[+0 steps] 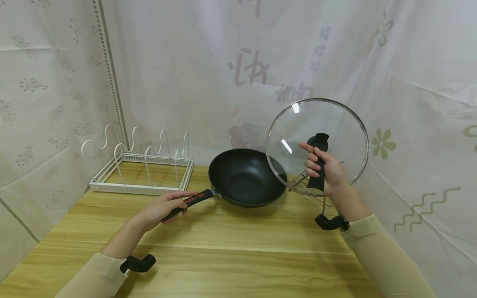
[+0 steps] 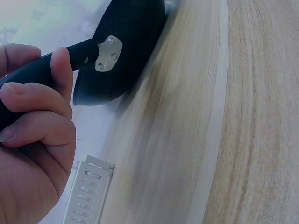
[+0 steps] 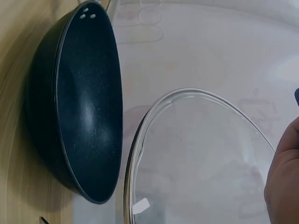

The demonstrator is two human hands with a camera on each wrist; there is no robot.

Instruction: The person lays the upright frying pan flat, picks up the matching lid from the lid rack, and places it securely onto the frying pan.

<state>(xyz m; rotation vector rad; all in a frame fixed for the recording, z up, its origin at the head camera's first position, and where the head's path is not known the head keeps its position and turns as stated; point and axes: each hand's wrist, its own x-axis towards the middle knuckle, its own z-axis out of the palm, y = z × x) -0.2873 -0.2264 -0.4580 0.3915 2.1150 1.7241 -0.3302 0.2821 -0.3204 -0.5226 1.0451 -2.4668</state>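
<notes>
A black wok (image 1: 246,178) with a long black handle (image 1: 199,198) sits toward the back of the wooden table. My left hand (image 1: 165,209) grips that handle, fingers curled round it in the left wrist view too. Up at the right, my right hand (image 1: 328,169) holds a round glass lid (image 1: 294,124) by its black knob handle, the index finger pointing along the glass. The lid is tilted up on edge, facing me, and its lower left rim overlaps the wok's right side in the head view. In the right wrist view the lid (image 3: 201,154) stands beside the wok (image 3: 88,107).
A white pan rack (image 1: 136,190) with wavy wire dividers stands at the back left. Behind the lid, a small metal wire rack (image 1: 316,200) lies on the table (image 1: 223,256). Patterned curtains (image 1: 179,82) hang close behind and along both sides.
</notes>
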